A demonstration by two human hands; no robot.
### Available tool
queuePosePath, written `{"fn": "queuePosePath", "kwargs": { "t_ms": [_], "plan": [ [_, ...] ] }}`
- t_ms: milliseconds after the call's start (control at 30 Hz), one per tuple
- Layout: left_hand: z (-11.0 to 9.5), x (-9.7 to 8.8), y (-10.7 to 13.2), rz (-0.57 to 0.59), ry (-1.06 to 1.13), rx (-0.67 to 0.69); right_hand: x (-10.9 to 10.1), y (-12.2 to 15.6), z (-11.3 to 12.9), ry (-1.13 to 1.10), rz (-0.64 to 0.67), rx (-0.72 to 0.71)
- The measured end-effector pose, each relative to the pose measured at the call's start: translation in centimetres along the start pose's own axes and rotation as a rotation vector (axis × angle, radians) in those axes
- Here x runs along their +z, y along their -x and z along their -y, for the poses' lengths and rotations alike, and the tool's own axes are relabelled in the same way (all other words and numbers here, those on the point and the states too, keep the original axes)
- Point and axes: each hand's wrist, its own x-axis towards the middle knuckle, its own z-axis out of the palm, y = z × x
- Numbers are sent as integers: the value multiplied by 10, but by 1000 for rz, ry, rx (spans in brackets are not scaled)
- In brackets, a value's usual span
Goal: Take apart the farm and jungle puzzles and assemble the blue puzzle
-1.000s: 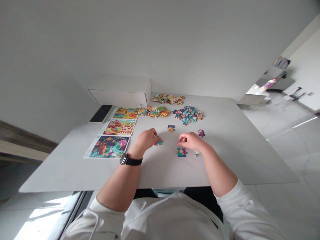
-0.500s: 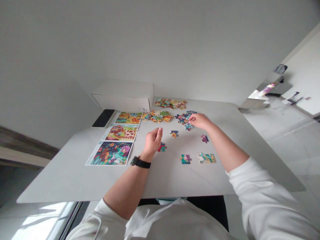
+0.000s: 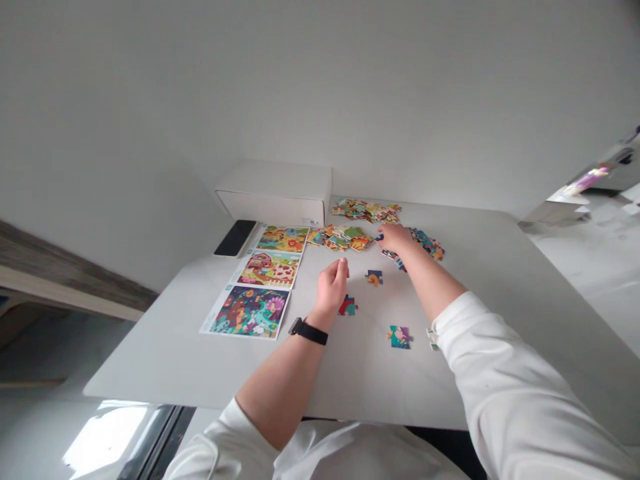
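Observation:
My right hand (image 3: 396, 238) reaches across the white table (image 3: 500, 300) into a dark blue pile of puzzle pieces (image 3: 425, 243), its fingers curled on a dark piece. Held edge-up above the table, my left hand (image 3: 333, 285) has its fingers straight and together and holds nothing; a red and teal piece (image 3: 348, 307) lies just right of it. A blue and orange piece (image 3: 373, 277) lies between my hands. Nearer to me lies a teal and purple piece (image 3: 399, 337). My right sleeve partly hides another piece (image 3: 431, 337).
Three picture cards (image 3: 270, 268) lie in a column at the left. A white box (image 3: 280, 190) and a black phone (image 3: 235, 237) sit at the back left. Two more piles of pieces, an orange one (image 3: 340, 238) and a mixed one (image 3: 365, 210), lie behind my hands.
My right hand left the near pieces and reached far into the dark pile, then shifted left in it. My left hand let go of the red and teal piece and rose edge-up.

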Motion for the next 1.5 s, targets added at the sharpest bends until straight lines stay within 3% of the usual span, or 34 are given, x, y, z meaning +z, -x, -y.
{"fn": "queuePosePath", "kwargs": {
  "t_ms": [200,333,467,567,667,767,867,967,1167,1500],
  "plan": [
    [4,3,-1,-21,29,-27,-4,-11,-4,35,78,-33],
    [4,3,-1,-19,37,-2,-13,-7,-9,-129,-64,-62],
    [1,1,-2,-11,16,21,-26,9,-21,-555,-243,-75],
    [-1,0,-4,-9,-27,4,-29,40,-30,-989,-273,-52],
    [-1,1,-5,0,-65,3,-22,89,-32,-1356,-179,-40],
    [-1,3,-3,27,-68,43,-10,138,-27,-1563,-103,-7],
    [-1,5,1,101,-67,62,2,170,-19,-1688,-47,31],
    [-3,5,8,176,-46,71,15,183,-13,-1741,-20,74],
    [-7,0,16,250,48,73,33,187,-4,-1634,37,38],
    [-6,4,22,422,98,38,36,194,9,-1631,124,6]
  ]
}}
